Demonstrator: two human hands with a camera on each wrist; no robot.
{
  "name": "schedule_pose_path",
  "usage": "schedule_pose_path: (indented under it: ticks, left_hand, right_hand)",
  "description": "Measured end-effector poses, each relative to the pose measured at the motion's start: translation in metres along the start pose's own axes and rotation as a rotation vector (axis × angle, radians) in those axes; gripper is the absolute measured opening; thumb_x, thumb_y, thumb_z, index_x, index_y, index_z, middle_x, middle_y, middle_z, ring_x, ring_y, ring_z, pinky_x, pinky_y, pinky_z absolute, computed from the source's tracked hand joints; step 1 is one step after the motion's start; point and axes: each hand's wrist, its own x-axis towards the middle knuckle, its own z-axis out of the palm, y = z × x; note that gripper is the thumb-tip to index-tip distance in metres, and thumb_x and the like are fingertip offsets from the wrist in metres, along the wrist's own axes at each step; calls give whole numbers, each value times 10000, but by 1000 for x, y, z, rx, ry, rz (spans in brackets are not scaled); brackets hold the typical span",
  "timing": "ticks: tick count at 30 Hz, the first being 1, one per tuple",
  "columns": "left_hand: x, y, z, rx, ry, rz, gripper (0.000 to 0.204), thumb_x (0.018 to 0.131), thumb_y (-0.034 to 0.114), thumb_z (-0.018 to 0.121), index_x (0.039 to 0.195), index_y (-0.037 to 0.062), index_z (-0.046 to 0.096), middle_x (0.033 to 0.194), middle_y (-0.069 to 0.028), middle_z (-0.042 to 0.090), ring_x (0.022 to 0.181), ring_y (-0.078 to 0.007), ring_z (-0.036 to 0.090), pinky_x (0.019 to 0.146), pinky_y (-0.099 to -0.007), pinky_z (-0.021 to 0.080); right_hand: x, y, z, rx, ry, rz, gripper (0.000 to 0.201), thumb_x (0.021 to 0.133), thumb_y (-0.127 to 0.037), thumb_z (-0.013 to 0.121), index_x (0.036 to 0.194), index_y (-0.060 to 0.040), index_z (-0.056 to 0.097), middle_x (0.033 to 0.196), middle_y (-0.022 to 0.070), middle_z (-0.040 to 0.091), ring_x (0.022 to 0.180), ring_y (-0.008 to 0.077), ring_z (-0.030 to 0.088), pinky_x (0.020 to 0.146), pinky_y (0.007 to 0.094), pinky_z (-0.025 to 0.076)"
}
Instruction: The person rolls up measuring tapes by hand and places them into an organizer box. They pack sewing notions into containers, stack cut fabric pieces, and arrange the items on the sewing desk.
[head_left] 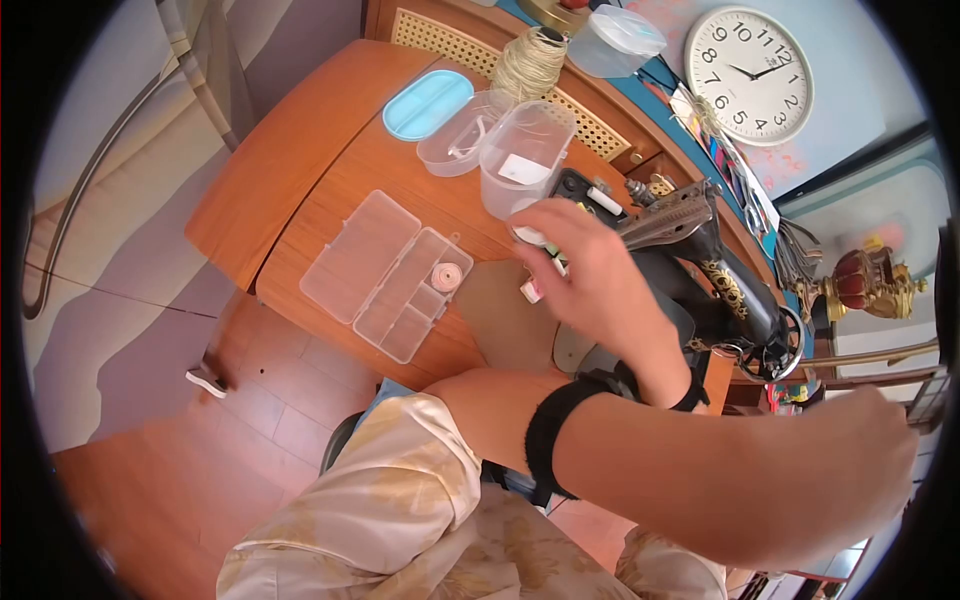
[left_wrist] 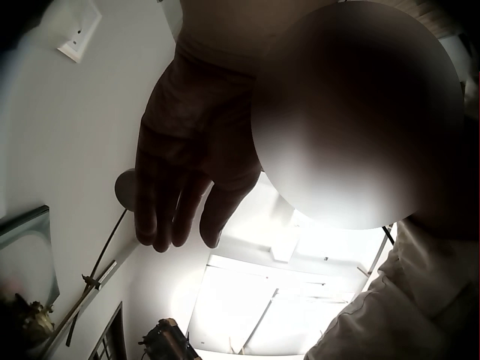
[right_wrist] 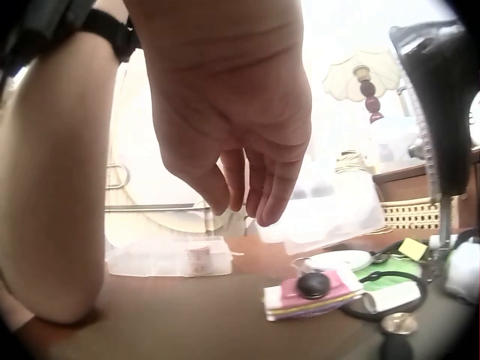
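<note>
My right hand (head_left: 590, 270) hovers over the table by the sewing machine (head_left: 715, 265), fingers loosely bent and nothing visible between them. In the right wrist view, a pink and white bundle (right_wrist: 309, 300) with a dark button (right_wrist: 313, 285) on it lies below. Beside it are a white disc (right_wrist: 341, 260), a white cylinder (right_wrist: 394, 297), a green piece (right_wrist: 394, 271) and a black loop. My left elbow rests on the table, its forearm raised. The left hand (left_wrist: 195, 150) hangs with relaxed, bare fingers, blurred close to the head camera.
An open clear compartment box (head_left: 385, 275) holds a pink roll (head_left: 446, 277). Behind stand a clear tub (head_left: 500, 170), an oval container with its blue lid (head_left: 428, 105), and a cone of thread (head_left: 530, 65). A clock (head_left: 750, 75) stands at the back right.
</note>
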Motion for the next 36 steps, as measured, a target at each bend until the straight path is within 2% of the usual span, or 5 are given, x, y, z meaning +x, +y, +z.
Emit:
schedule_pose_path:
  ticks: [12,19,28,29,36]
  left_hand:
    - [-1,-15,-53,368,15,-149,261,778,197,793,887,-24,708,877,-96,718,802,-159,667,789,-251,510]
    - [6,-26,-79,385,85,-253,235,828,174,760,931,-32,714,908,-98,725,801,-143,663,797,-247,513]
    - [15,-22,-96,512,153,-399,210,893,143,717,988,-43,721,946,-100,734,800,-123,659,807,-242,517]
    - [13,-14,-97,530,159,-412,208,900,140,713,995,-45,722,951,-101,735,800,-121,659,808,-241,517]
    - [23,-19,-113,658,221,-487,197,951,116,680,1039,-53,728,981,-103,742,799,-105,655,815,-238,520]
  right_hand:
    - [-56,26,3,-97,-82,304,457,869,-129,748,1284,-28,586,1355,191,562,1146,356,625,933,401,536]
    - [-99,24,-22,-322,125,36,134,878,-72,671,999,-18,652,962,141,662,954,347,649,802,414,549]
    - [-127,41,-39,214,242,406,142,875,-108,765,947,-7,695,1116,117,728,1011,216,692,914,344,512]
    - [-129,43,-38,260,285,393,96,915,-101,726,932,-15,688,1006,68,743,823,147,664,719,317,518]
    - [-136,48,-47,789,409,476,132,998,-114,659,1062,-2,632,969,21,695,850,83,643,719,250,532]
